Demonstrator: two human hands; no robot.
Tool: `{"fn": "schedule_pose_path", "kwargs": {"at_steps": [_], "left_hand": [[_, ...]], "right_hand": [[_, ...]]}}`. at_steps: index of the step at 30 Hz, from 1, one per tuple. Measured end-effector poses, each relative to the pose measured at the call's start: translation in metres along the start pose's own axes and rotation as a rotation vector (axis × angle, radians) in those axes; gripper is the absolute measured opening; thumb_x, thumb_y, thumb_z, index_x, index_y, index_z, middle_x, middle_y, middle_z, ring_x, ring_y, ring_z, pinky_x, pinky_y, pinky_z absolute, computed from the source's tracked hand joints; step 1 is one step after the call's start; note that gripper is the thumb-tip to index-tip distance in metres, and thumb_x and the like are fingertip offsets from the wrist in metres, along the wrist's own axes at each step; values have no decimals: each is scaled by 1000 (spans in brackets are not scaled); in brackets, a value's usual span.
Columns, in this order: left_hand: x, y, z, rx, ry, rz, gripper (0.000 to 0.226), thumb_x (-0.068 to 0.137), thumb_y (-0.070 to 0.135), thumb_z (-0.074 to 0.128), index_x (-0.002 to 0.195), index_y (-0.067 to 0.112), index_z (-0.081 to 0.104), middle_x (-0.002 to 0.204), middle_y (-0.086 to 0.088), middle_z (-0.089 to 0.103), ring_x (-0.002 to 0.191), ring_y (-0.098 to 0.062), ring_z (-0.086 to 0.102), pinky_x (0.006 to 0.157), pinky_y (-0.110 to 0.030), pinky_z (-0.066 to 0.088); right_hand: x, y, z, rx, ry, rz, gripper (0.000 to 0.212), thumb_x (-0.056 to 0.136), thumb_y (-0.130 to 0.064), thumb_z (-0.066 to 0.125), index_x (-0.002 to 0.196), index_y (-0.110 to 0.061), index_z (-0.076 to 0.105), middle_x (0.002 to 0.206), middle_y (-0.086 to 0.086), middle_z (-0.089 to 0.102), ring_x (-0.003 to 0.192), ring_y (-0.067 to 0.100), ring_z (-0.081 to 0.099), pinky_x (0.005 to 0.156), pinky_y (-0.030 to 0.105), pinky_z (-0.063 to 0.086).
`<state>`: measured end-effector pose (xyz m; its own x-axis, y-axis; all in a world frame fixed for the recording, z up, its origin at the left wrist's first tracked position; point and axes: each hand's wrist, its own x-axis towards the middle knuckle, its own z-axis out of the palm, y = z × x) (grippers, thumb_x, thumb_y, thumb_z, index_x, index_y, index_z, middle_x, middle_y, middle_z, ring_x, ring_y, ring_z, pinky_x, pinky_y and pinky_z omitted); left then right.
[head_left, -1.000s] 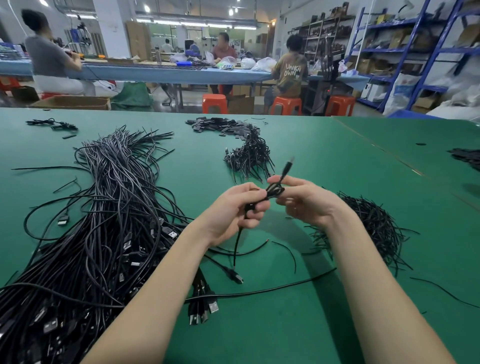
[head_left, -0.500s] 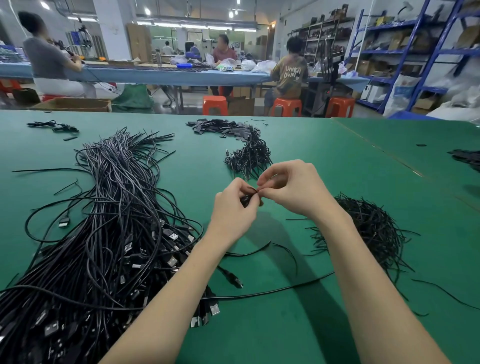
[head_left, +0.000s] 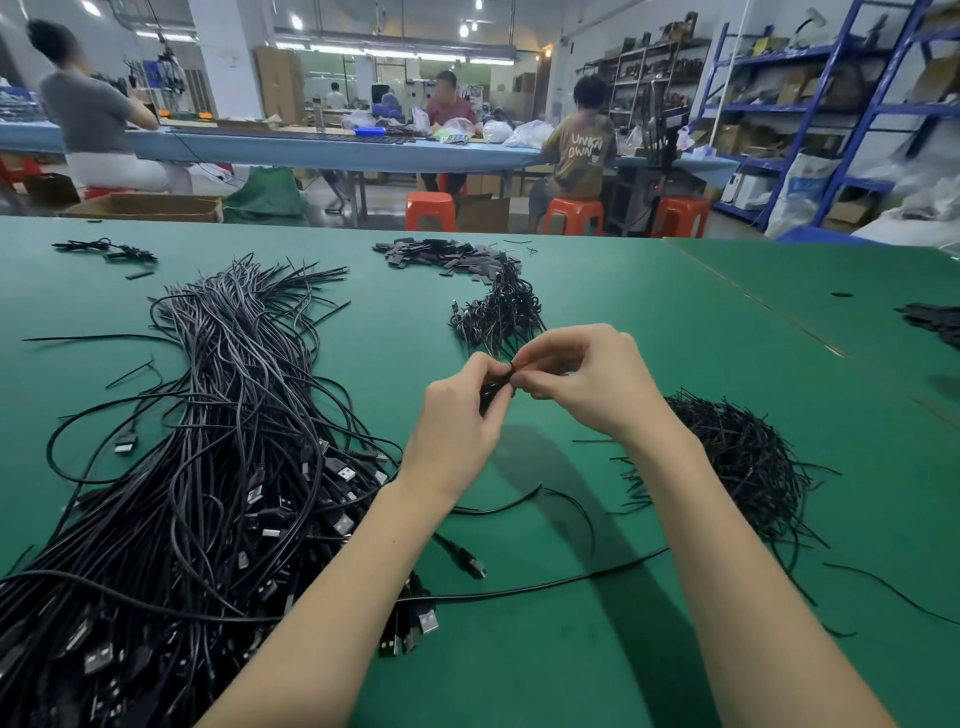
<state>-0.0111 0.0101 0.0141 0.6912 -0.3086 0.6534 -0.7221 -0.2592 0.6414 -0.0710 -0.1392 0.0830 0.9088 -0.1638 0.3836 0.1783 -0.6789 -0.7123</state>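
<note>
Cable bundle (head_left: 490, 393): sitting between both hands, mostly hidden inside the left fingers.
Axis: slanting, its upper end pointing up and right at the right fingertips.
Left hand (head_left: 457, 421): curling round the bundle, wrist raised above the green table (head_left: 675, 322).
Right hand (head_left: 582, 384): knuckles arching, thumb and fingers pinching the bundle's top end.
</note>
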Motion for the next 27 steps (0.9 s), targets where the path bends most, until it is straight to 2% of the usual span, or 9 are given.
{"fn": "schedule_pose_path", "kwargs": {"at_steps": [5, 11, 13, 17, 19, 22, 23, 25, 27], "left_hand": [[2, 4, -1, -75, -42, -24, 10, 92, 10, 66, 103, 13, 66, 86, 7, 71, 77, -3, 67, 75, -19, 52], [15, 21, 4, -858, 64, -616, 13, 99, 13, 60, 101, 1, 65, 85, -10, 71, 73, -15, 68, 73, -26, 58], [19, 24, 4, -1084, 62, -725, 8, 98, 4, 57, 101, 5, 64, 86, -8, 71, 78, -15, 67, 75, -28, 59], [21, 24, 1, -1372, 100, -803, 22, 93, -10, 51, 98, 11, 57, 86, -9, 69, 83, -19, 64, 78, -27, 54], [19, 20, 1, -1383, 105, -728, 28, 92, -14, 50, 100, 13, 55, 93, -8, 69, 88, -20, 64, 83, -26, 52], [15, 15, 0, -1198, 34, -531, 35, 90, -16, 53, 107, 14, 60, 103, -6, 71, 99, -19, 66, 94, -26, 51], [15, 14, -1, -1125, 4, -486, 37, 89, -16, 54, 108, 14, 64, 103, -4, 71, 100, -17, 66, 95, -25, 51], [15, 14, -4, -1011, -54, -461, 37, 89, -15, 56, 107, 15, 68, 101, 1, 72, 97, -12, 67, 92, -23, 51], [15, 14, -8, -932, -83, -473, 32, 89, -9, 62, 104, 18, 71, 97, 2, 69, 87, -9, 67, 85, -23, 52]], "right_hand": [[0, 6, 3, -17, 44, 1, 11, 81, -10, 81, 79, -19, 75, 70, -9, 74, 61, -1, 66, 66, 9, 47], [3, 7, 12, 24, 186, -71, 12, 82, -8, 78, 79, -18, 73, 71, -7, 74, 67, 5, 70, 68, 14, 55], [3, 5, 16, 35, 227, -99, 15, 83, -6, 76, 78, -20, 72, 70, -10, 73, 67, 4, 69, 68, 15, 55], [2, -3, 29, 92, 324, -115, 16, 82, -4, 75, 76, -19, 72, 68, -12, 71, 64, 2, 66, 66, 12, 51], [5, -4, 33, 361, 296, 80, 18, 83, -1, 75, 77, -17, 71, 68, -6, 72, 65, 8, 68, 68, 18, 56], [5, -5, 25, 1204, 57, 629, 13, 85, 6, 71, 86, -6, 67, 69, 6, 68, 62, 15, 66, 62, 21, 59], [4, -3, 21, 1344, 9, 746, 11, 84, 7, 70, 88, -4, 67, 70, 9, 67, 61, 15, 66, 60, 21, 59], [3, 1, 17, 1353, -47, 787, 10, 85, 6, 69, 87, -3, 66, 72, 11, 67, 61, 15, 67, 60, 22, 60], [4, 2, 18, 1156, -51, 674, 12, 87, 6, 68, 89, -5, 65, 73, 10, 68, 60, 13, 67, 61, 21, 59]]}}
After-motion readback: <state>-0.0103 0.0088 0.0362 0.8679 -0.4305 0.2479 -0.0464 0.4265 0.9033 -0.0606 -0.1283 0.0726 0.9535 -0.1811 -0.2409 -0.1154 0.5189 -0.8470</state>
